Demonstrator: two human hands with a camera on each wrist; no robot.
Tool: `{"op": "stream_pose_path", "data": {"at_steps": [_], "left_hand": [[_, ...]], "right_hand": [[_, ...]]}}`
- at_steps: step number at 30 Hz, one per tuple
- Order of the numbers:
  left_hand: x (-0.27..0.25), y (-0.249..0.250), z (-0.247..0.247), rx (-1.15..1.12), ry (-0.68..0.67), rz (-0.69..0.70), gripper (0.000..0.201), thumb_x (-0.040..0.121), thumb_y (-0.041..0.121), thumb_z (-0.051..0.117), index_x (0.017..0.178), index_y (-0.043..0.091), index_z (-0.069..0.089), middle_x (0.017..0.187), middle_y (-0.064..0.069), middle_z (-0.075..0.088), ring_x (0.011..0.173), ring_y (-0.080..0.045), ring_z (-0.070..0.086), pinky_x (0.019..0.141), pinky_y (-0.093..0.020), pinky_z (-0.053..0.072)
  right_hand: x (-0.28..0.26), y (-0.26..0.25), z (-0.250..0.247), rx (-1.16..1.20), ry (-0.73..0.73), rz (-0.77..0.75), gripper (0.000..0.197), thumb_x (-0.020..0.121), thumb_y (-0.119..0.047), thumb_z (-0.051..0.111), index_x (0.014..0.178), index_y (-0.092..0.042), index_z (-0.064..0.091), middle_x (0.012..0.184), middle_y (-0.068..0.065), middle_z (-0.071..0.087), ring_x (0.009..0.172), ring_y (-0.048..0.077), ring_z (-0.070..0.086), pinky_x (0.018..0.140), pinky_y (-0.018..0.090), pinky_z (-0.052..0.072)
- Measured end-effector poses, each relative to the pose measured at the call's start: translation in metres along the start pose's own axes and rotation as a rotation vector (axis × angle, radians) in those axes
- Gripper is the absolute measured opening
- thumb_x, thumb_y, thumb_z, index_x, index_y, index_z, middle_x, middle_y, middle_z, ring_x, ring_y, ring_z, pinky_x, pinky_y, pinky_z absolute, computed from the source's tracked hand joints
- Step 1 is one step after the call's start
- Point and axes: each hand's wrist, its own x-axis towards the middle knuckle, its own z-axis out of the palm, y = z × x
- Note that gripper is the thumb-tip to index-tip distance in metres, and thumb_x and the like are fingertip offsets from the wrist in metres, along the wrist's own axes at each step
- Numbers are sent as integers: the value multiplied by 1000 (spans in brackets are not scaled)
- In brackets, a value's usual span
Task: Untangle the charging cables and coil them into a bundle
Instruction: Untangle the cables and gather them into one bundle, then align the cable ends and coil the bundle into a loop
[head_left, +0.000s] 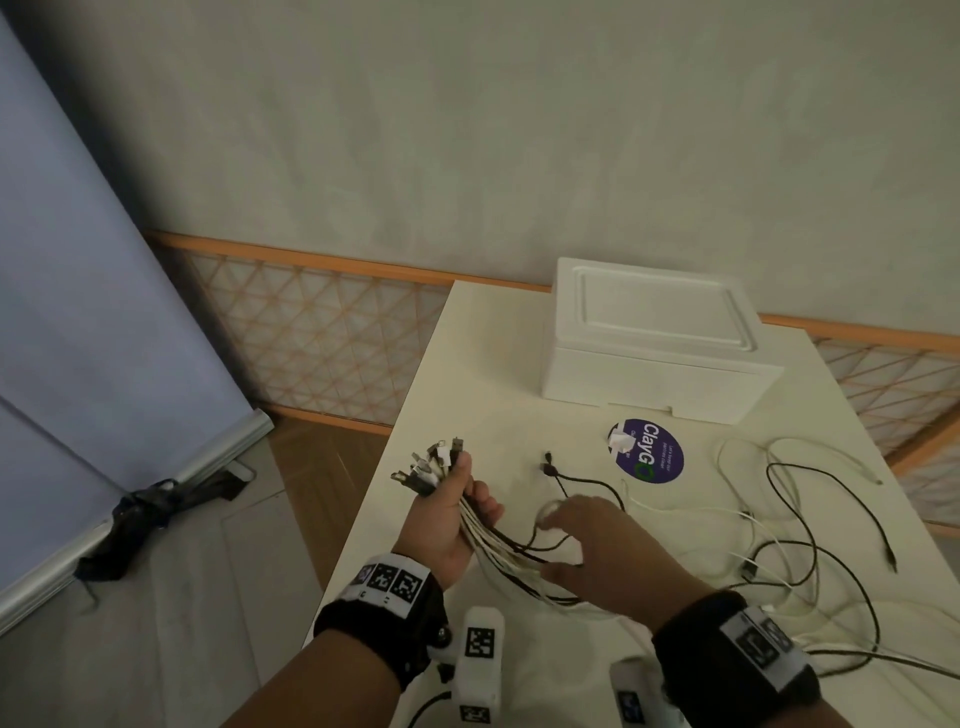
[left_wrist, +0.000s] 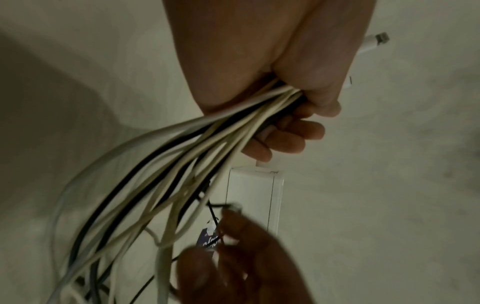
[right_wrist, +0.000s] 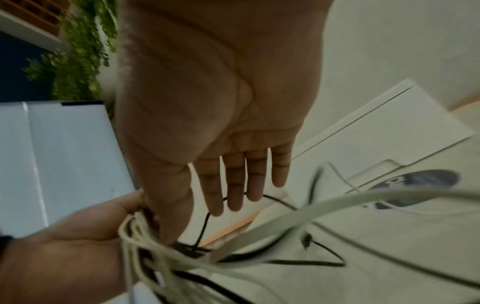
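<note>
Our right hand (head_left: 587, 545) flat-fingered, empty, combing cables (head_left: 519, 551); left hand (head_left: 452, 514) at 9 o'clock grips plug ends (head_left: 431, 465), keeping ends aligned.

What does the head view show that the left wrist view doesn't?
Only the head view shows the fan of plug ends above the left hand, the loose cables across the table, and the whole foam box. Only the left wrist view shows the fingers curled round the cords from below. Both show the gripped cable bunch and the right hand reaching in.
</note>
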Motion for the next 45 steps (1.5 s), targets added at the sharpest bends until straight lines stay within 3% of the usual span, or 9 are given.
{"op": "stream_pose_path", "data": {"at_steps": [6, 11, 21, 26, 30, 34, 37, 40, 45], "left_hand": [[-15, -3, 13, 65, -136, 61, 31, 84, 25, 61, 57, 14, 53, 49, -1, 41, 44, -13, 42, 52, -28, 46], [-22, -2, 19, 57, -171, 87, 50, 93, 30, 51, 46, 17, 44, 43, 3, 35, 40, -11, 38, 49, -27, 42], [-1, 36, 5, -29, 164, 271, 47, 92, 36, 58, 55, 20, 35, 44, 7, 25, 36, -10, 28, 54, -28, 41], [9, 52, 8, -59, 293, 307, 55, 87, 46, 64, 47, 21, 35, 46, 5, 24, 39, -13, 29, 48, -22, 42], [22, 43, 28, 36, 320, 394, 47, 89, 41, 63, 51, 22, 45, 47, 5, 26, 40, -12, 24, 46, -25, 37], [29, 23, 53, 41, 300, 425, 48, 91, 40, 61, 50, 22, 43, 46, 6, 26, 40, -12, 22, 48, -27, 36], [25, 6, 70, 30, 224, 446, 45, 91, 37, 61, 50, 24, 50, 49, 6, 26, 42, -12, 23, 52, -29, 39], [19, -11, 88, -28, 114, 419, 41, 88, 39, 63, 56, 21, 44, 49, 6, 25, 42, -11, 24, 55, -29, 41], [15, -16, 94, 18, -14, 423, 36, 77, 43, 63, 62, 20, 40, 45, 7, 26, 40, -9, 25, 52, -25, 41]], "right_hand": [[22, -38, 1, -11, 208, -166, 42, 81, -44, 55, 114, -18, 55, 107, -2, 59, 99, 17, 55, 86, 28, 44], [17, -37, 8, -12, -64, 22, 35, 77, -27, 58, 108, -17, 46, 93, 4, 66, 87, 28, 61, 65, 29, 40], [-25, 79, -13, -271, -84, 274, 23, 75, -40, 57, 95, -30, 54, 87, -10, 66, 90, 13, 61, 91, 34, 31], [-49, 134, -49, -409, -68, 501, 12, 76, -40, 54, 87, -35, 52, 81, -12, 61, 92, 14, 60, 86, 36, 34], [-47, 154, -70, -489, -8, 486, 37, 79, -51, 59, 112, -35, 53, 107, -10, 64, 105, 17, 56, 88, 36, 36], [-28, 128, -82, -294, 44, 316, 89, 63, -64, 72, 138, -32, 35, 135, -4, 45, 123, 23, 42, 101, 43, 34], [-14, 79, -73, 117, 267, 1, 47, 83, -39, 67, 126, -22, 55, 124, -2, 57, 115, 14, 48, 102, 28, 34], [5, 32, -48, 349, 75, -134, 26, 97, -35, 47, 112, -17, 61, 107, 3, 66, 96, 16, 58, 86, 30, 43], [11, 37, 0, 363, -218, 77, 47, 99, -50, 30, 106, -14, 61, 106, 10, 66, 100, 26, 59, 86, 35, 45]]}}
